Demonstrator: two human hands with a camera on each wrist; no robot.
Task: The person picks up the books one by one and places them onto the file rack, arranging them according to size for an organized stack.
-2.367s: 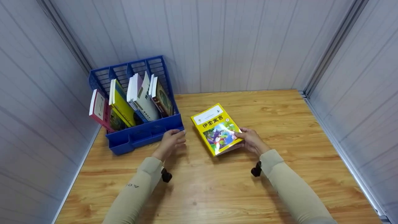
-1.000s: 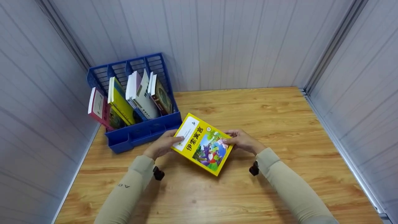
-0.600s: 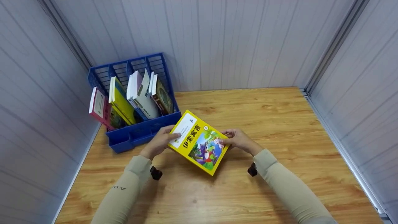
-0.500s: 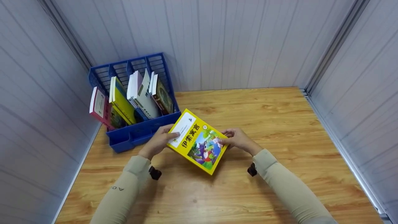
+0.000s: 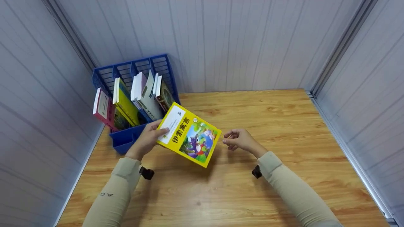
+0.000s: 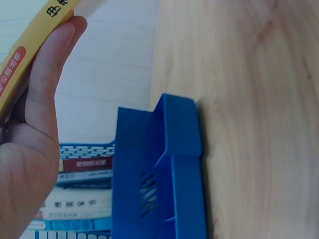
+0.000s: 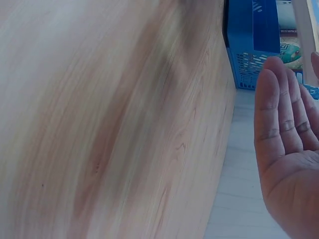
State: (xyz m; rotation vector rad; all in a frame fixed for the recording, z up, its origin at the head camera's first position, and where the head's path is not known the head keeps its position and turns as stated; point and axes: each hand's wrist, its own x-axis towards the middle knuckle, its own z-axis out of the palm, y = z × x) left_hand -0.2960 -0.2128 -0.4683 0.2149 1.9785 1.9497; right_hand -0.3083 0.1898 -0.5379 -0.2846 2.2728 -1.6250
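Note:
My left hand (image 5: 145, 140) grips a yellow book (image 5: 197, 145) at its top corner, thumb on the white panel of the cover and fingers behind. The book is tilted, its colourful picture facing up, and it overlaps the front of the blue file rack (image 5: 123, 140) in the head view. Seen from the left wrist, its yellow spine (image 6: 30, 45) rests in the hand above the rack's front trays. Just right of the book's lower edge, my right hand (image 5: 241, 141) holds nothing, fingers relaxed. The right wrist view shows its palm (image 7: 299, 179) beside the book's page edge (image 7: 305, 40).
Several books lean in the rack's compartments: a red one (image 5: 107, 110), yellow ones (image 5: 126, 107), white ones (image 5: 148, 102) and a brown one (image 5: 164, 97). The wooden table (image 5: 252, 189) is bounded by grey panel walls (image 5: 236, 44) at the back and both sides.
The book was turned from upright to slanting between both hands. Since then my left hand has carried it left and up toward the rack, and my right hand has let go of it.

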